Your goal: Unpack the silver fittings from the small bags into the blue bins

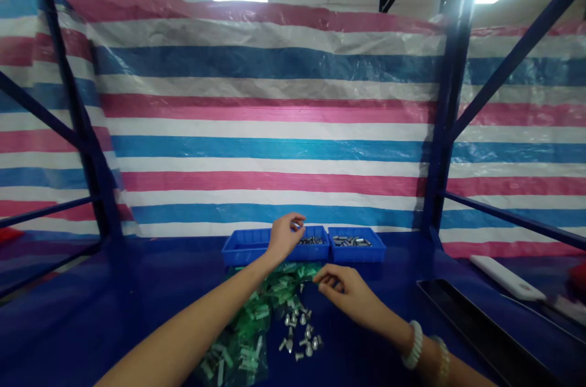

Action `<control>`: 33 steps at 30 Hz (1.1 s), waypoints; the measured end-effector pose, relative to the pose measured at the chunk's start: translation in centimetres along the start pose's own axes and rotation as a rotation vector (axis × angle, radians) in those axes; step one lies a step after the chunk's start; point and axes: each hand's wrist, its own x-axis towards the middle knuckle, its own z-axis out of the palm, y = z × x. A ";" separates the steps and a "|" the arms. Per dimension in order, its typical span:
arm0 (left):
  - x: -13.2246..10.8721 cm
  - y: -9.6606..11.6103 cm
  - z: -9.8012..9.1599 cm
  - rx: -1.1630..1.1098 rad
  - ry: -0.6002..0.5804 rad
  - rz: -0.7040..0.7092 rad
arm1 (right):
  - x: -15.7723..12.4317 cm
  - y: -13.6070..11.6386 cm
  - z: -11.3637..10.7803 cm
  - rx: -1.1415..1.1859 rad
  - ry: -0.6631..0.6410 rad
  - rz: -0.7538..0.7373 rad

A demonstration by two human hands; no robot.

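My left hand (pixel 286 237) hangs over the blue parts bins, with fingers curled and thumb drawn toward them; anything in the pinch is too small to make out. Below it to the right, my right hand (pixel 344 288) has its fingers bent together at the edge of the green plastic bags (pixel 286 282). Whether it grips a bag is unclear. Silver round-headed fasteners (pixel 303 318) lie loose on the blue table just left of and below my right hand. The green bags, with pale pieces showing inside, spread in a heap beneath my left forearm.
A long blue bin (pixel 247 257) stands at the back, its right part holding small metal pieces (pixel 311 240). Beside it, another blue bin (pixel 378 254) holds metal pins (pixel 351 242). A dark flat device (pixel 476 326) and a white handheld object (pixel 506 277) lie right. Blue posts (pixel 442 130) flank the table.
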 end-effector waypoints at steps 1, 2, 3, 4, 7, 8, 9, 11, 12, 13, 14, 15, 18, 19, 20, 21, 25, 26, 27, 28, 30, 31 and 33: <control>-0.7 -0.1 -0.3 0.001 -0.001 -0.002 | 0.0 0.0 0.1 -0.099 -0.013 -0.050; -1.6 -0.1 -0.7 -0.001 -0.006 -0.001 | 0.0 0.1 0.3 -0.193 -0.040 -0.104; -2.6 -0.1 -1.1 -0.005 -0.013 0.000 | 0.0 0.2 0.5 -0.276 -0.078 -0.154; -3.6 -0.1 -1.6 -0.010 -0.020 0.000 | 0.1 0.3 0.8 -0.353 -0.121 -0.194; -5.7 -0.3 -2.9 -0.031 -0.013 -0.012 | 0.7 0.7 1.4 -0.528 -0.203 -0.255; -6.0 -0.4 -3.3 -0.039 -0.001 -0.020 | 0.8 0.7 1.5 -0.560 -0.207 -0.264; -6.2 -0.4 -3.5 -0.048 0.013 -0.028 | 0.9 0.8 1.6 -0.579 -0.205 -0.272; -6.2 -0.5 -3.9 -0.069 0.033 -0.040 | 1.0 0.7 1.5 -0.586 -0.197 -0.279; -6.1 -0.5 -4.0 -0.080 0.036 -0.043 | 0.9 0.7 1.3 -0.583 -0.197 -0.279; -6.2 -0.4 -4.0 -0.092 0.035 -0.045 | 0.9 0.6 1.2 -0.582 -0.200 -0.280; -6.3 -0.3 -3.9 -0.105 0.030 -0.046 | 0.9 0.6 1.1 -0.584 -0.207 -0.282; -6.4 -0.2 -3.8 -0.117 0.021 -0.047 | 0.8 0.6 1.0 -0.595 -0.216 -0.291; -7.3 0.4 -3.2 -0.158 -0.024 -0.043 | 0.8 0.8 1.0 -0.712 -0.237 -0.363; -7.7 0.7 -3.0 -0.171 -0.043 -0.039 | 0.7 0.8 1.1 -0.767 -0.237 -0.396; -8.0 0.9 -2.9 -0.183 -0.059 -0.035 | 0.6 0.9 1.1 -0.817 -0.233 -0.425; -8.2 1.1 -2.7 -0.191 -0.069 -0.032 | 0.5 0.8 1.1 -0.850 -0.226 -0.448; -9.1 2.0 -2.4 -0.213 -0.088 -0.033 | 0.1 0.0 0.1 -0.729 -0.153 -0.449; -9.3 2.2 -2.3 -0.224 -0.095 -0.036 | 0.0 -0.3 -0.3 -0.632 -0.110 -0.419; -9.5 2.4 -2.3 -0.239 -0.107 -0.040 | -0.1 -0.6 -0.8 -0.524 -0.056 -0.379; -9.7 2.6 -2.2 -0.255 -0.120 -0.047 | -0.1 -0.9 -1.1 -0.420 0.003 -0.341; -10.1 3.0 -2.0 -0.283 -0.143 -0.064 | -0.1 -1.4 -1.8 -0.272 0.099 -0.305; -10.3 3.2 -1.9 -0.292 -0.154 -0.074 | -0.1 -1.5 -2.0 -0.238 0.122 -0.316; -10.7 3.6 -1.7 -0.311 -0.179 -0.094 | -0.2 -1.8 -2.2 -0.225 0.120 -0.370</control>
